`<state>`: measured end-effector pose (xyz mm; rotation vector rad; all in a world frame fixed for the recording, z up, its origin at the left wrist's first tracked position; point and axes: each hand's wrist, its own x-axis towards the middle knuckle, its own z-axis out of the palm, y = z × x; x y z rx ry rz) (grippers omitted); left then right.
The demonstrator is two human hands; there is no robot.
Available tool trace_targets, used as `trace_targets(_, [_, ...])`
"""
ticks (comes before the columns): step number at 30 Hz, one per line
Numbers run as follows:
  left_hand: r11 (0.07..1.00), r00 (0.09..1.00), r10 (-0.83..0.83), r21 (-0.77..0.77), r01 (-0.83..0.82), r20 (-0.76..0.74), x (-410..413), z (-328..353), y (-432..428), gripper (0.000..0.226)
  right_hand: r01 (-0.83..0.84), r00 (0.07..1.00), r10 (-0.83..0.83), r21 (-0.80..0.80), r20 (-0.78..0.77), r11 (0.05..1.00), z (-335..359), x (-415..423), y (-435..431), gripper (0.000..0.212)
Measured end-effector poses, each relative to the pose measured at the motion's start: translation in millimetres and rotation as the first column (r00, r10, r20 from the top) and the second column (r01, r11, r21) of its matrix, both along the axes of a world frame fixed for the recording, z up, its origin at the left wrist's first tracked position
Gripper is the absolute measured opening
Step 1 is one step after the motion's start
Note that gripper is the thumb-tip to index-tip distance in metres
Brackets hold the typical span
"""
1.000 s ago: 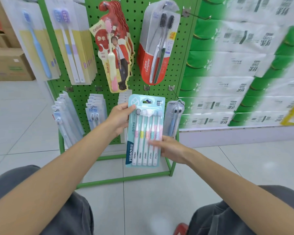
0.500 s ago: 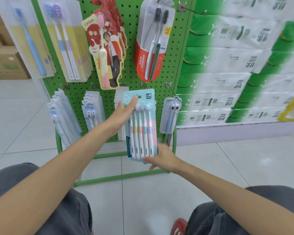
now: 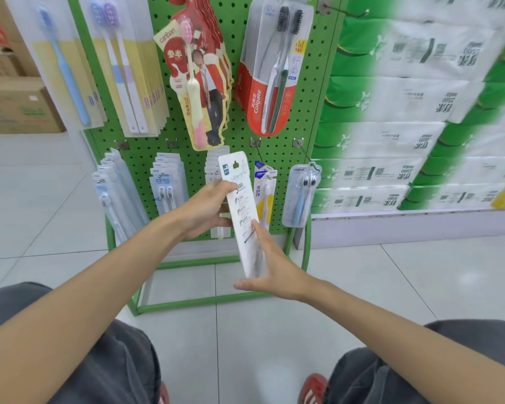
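A flat multi-pack of toothbrushes [image 3: 241, 199] stands upright in front of the green pegboard rack [image 3: 309, 91], turned so its white printed back faces me. My left hand [image 3: 204, 212] grips the pack's upper left edge, thumb on the back face. My right hand [image 3: 270, 268] holds the pack's lower end, a finger lying up along the back, the other fingers hidden behind the card. The pack's hang hole sits just below the empty middle peg hook [image 3: 258, 153].
Other toothbrush packs hang on the rack: a red Colgate pack [image 3: 270, 83], a red cartoon pack [image 3: 200, 83], a grey twin pack [image 3: 302, 196], and clear packs [image 3: 120, 199] at lower left. Stacked green-and-white tissue packs [image 3: 405, 112] fill the right. Cardboard boxes [image 3: 15, 109] stand at left.
The pack has been rotated about its long axis: its front with coloured brushes faced me, now the white back does. My right hand shifted to the pack's lower end.
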<state>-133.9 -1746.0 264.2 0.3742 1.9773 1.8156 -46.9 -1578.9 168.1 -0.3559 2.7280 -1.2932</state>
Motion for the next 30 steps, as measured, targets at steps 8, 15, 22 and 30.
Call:
trace_targets(8, [0.991, 0.986, -0.061, 0.123, 0.043, 0.153, -2, -6, -6, 0.051, 0.091, 0.995, -0.097, -0.220, -0.016, 0.971, 7, -22, 10, 0.136])
trace_targets(15, [0.980, 0.965, -0.076, 0.195, 0.027, 0.250, -7, -9, -12, 0.058, 0.243, 0.970, -0.223, -0.365, 0.096, 0.899, 36, -30, 30, 0.055])
trace_targets(22, [0.976, 0.935, -0.171, 0.182, 0.118, 0.312, 0, -16, -5, 0.059, 0.364, 0.927, -0.358, -0.515, 0.116, 0.776, 66, -36, 42, 0.014])
trace_targets(30, [0.946, 0.915, -0.143, 0.323, 0.015, 0.377, -2, -16, 4, 0.062, 0.378, 0.885, -0.444, -0.341, -0.141, 0.861, 73, -20, 19, 0.024])
